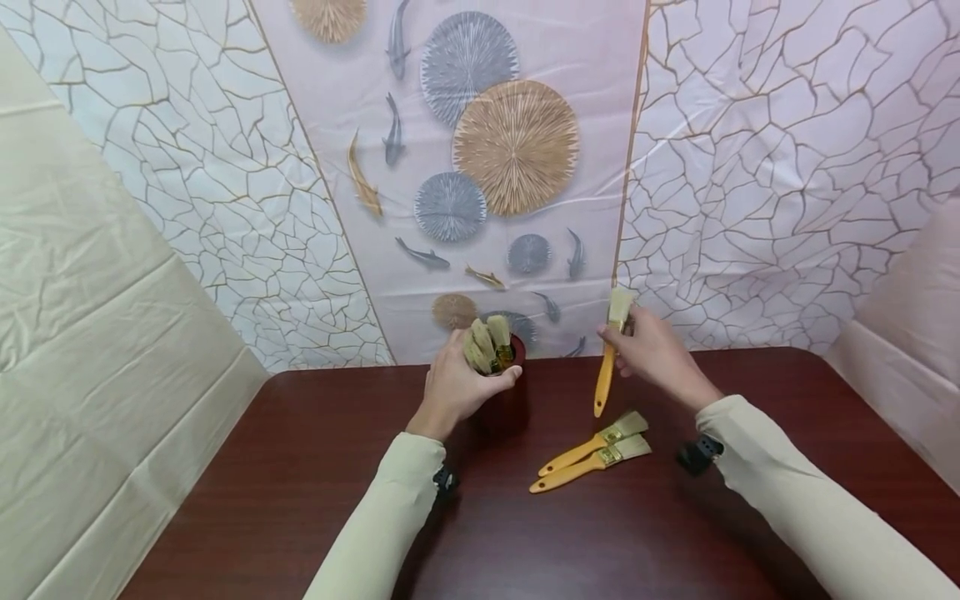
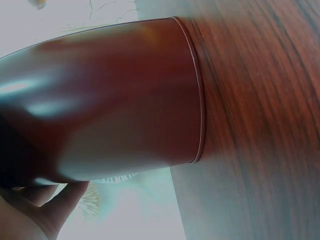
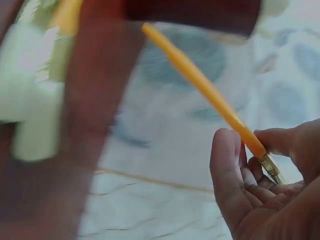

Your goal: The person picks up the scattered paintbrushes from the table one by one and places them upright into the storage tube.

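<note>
clearly, with the left hand (image 1: 456, 385) gripping the cup (image 2: 120, 100) and the right hand (image 1: 654, 345) pinching a brush (image 1: 607, 360), handle (image 1: 603, 387) below that pinch, a steady cup probably helps most.

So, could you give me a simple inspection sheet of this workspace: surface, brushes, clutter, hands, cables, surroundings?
Surface: table, dark red-brown, with a sheen.
Job's things: cup holding stored brushes, bristles up; loose pair lying side by side on the table; held brush, bristles up, handle hanging down.
Clutter: nothing seen.
Hands: left hand grips the cup; right hand pinches the held brush near its bristles.
Cables: nothing seen.
Surroundings: patterned backdrop behind the table.
</note>
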A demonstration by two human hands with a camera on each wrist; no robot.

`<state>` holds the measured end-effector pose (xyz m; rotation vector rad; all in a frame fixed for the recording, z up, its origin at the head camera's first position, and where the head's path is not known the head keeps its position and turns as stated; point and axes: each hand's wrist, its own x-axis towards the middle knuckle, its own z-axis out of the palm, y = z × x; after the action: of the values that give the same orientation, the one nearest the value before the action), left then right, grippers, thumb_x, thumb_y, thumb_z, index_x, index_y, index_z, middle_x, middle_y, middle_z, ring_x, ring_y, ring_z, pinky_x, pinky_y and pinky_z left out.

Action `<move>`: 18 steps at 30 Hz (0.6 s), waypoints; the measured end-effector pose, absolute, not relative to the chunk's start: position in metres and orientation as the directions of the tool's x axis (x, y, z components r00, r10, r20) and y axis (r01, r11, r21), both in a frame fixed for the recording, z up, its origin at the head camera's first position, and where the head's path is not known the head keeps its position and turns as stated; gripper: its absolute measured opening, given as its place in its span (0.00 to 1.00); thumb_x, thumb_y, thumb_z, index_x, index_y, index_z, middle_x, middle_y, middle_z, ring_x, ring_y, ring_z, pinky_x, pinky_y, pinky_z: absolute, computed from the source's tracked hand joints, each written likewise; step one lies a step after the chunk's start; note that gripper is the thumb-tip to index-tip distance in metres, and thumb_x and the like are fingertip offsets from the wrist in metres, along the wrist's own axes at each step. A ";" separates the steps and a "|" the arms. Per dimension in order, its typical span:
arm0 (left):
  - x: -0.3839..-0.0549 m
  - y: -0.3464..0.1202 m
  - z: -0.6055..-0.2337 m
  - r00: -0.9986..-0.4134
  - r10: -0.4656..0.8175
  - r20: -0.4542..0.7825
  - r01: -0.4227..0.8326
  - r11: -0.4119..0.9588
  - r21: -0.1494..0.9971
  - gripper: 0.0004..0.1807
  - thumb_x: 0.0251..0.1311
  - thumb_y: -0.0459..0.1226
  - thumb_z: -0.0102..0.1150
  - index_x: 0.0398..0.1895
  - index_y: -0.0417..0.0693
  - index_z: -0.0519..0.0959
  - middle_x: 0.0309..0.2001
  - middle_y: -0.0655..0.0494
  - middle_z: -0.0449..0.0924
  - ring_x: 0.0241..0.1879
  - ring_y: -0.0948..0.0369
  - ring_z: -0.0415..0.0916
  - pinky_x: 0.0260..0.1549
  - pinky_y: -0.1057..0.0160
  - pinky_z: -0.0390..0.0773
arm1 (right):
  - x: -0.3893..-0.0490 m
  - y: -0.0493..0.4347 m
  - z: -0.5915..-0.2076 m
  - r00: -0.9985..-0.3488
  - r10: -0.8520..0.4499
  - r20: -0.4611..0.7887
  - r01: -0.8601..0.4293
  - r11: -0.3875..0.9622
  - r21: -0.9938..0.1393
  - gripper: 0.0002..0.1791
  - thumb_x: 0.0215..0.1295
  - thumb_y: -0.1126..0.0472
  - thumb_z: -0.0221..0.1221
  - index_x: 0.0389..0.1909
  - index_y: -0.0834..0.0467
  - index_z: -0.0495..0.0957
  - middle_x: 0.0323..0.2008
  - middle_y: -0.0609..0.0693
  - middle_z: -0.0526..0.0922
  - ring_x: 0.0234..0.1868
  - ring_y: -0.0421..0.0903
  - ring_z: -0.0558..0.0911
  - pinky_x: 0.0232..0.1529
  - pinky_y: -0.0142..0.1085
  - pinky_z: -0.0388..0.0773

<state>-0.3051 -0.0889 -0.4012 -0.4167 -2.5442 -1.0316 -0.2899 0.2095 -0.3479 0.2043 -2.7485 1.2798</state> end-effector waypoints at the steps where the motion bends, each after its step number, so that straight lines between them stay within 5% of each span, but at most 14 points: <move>1: -0.305 -0.089 -0.401 -0.890 0.134 0.437 0.400 0.690 0.603 0.45 0.47 0.65 0.75 0.67 0.56 0.77 0.51 0.59 0.77 0.48 0.55 0.80 0.45 0.45 0.80 | -0.287 0.205 -0.341 -0.981 -0.082 0.179 -0.189 0.639 -0.745 0.18 0.81 0.52 0.57 0.50 0.65 0.72 0.31 0.59 0.82 0.24 0.51 0.85 0.25 0.40 0.84; 18: -0.307 -0.090 -0.402 -0.883 0.143 0.446 0.413 0.688 0.597 0.40 0.47 0.65 0.75 0.60 0.57 0.79 0.46 0.60 0.75 0.44 0.58 0.78 0.41 0.49 0.80 | -0.265 0.132 -0.262 -0.872 -0.193 0.450 -0.445 0.697 -0.563 0.14 0.84 0.51 0.51 0.48 0.59 0.72 0.33 0.55 0.82 0.24 0.48 0.84 0.27 0.42 0.79</move>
<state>-0.3066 -0.0900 -0.4018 -0.4352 -2.5344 -1.0247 -0.2649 0.1316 -0.2621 0.4980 -2.5498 0.9797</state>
